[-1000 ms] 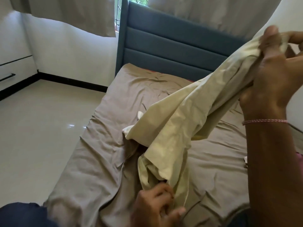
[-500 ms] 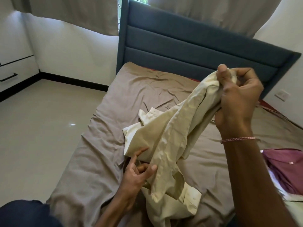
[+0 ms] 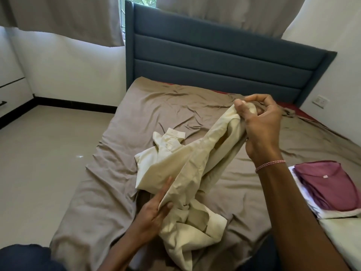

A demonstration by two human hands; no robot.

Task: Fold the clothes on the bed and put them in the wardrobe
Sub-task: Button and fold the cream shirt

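White walls (image 3: 68, 71), black skirting (image 3: 74, 103), glossy beige tile floor (image 3: 48, 153). Blue padded headboard (image 3: 214, 61), grey curtains (image 3: 64, 16), daylight through window (image 3: 121, 18). White drawers (image 3: 11, 90) far left. Socket (image 3: 320, 100) on right wall.

I see the shirt (image 3: 187, 173) in the middle of the bed (image 3: 156, 106), headboard (image 3: 214, 61) behind it; a folded top (image 3: 328, 184) sits well to its right (on another folded piece (image 3: 341, 212)), and the floor (image 3: 48, 153) lies left.
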